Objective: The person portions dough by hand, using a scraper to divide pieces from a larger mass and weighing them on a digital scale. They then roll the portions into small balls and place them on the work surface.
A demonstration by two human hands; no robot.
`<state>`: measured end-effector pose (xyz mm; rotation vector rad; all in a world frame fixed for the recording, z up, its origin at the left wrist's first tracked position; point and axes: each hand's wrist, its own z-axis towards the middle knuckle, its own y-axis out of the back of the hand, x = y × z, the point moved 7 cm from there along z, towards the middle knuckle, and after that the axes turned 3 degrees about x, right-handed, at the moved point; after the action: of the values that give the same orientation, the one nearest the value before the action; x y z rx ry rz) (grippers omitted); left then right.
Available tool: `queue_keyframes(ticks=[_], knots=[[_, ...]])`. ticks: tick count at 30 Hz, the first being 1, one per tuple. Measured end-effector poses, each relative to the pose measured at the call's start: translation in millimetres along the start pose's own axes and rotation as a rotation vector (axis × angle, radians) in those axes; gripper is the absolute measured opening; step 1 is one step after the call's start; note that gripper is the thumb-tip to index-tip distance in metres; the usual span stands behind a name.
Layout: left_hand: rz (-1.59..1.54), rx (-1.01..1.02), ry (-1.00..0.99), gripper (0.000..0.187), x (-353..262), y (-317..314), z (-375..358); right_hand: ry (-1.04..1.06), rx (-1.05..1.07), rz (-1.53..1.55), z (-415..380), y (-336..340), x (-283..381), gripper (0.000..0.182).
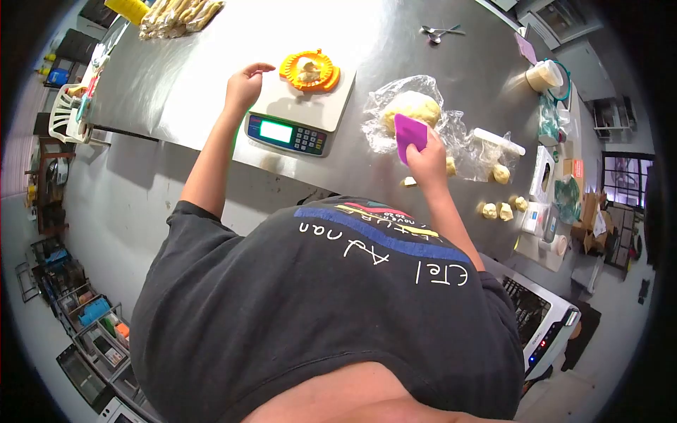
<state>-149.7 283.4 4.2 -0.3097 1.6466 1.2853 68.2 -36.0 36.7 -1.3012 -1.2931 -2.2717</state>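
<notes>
My right hand [427, 161] is closed on a purple scraper [409, 137], whose blade overlaps the near edge of a large dough mass [412, 108] on clear plastic wrap. My left hand [245, 86] hovers by the left edge of the digital scale [282, 111], fingers bent and the index finger pointing right; whether it pinches anything is too small to tell. An orange dumpling mold [326, 79] lies on the scale with a dough piece [308, 69] in it. Small dough pieces [501, 173] sit right of my right hand, some partly hidden by it.
A white rolling pin [499, 142] lies on plastic at the right. Several dough lumps [505, 211] are near the table's right edge. Spoons [435, 32] lie at the back of the steel table [338, 169]. Wrapped items [176, 17] are at the back left, an oven [550, 324] at the lower right.
</notes>
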Motion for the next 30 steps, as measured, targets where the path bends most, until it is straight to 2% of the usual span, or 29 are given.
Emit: queue_keyframes(ticks=[5, 8, 14, 30], knots=[[-0.012, 0.048, 0.006, 0.031, 11, -5, -11, 0.017, 0.032, -0.005, 1, -8, 3, 0.033], [0.026, -0.001, -0.011, 0.031, 7, -1, -17, 0.033, 0.037, -0.048, 2, -13, -1, 0.033], [-0.027, 0.023, 0.017, 0.032, 19, -1, -16, -0.016, 0.048, -0.027, 2, -12, 3, 0.033], [-0.057, 0.024, 0.004, 0.031, 2, -10, -19, 0.022, 0.041, -0.087, -3, -15, -12, 0.037]])
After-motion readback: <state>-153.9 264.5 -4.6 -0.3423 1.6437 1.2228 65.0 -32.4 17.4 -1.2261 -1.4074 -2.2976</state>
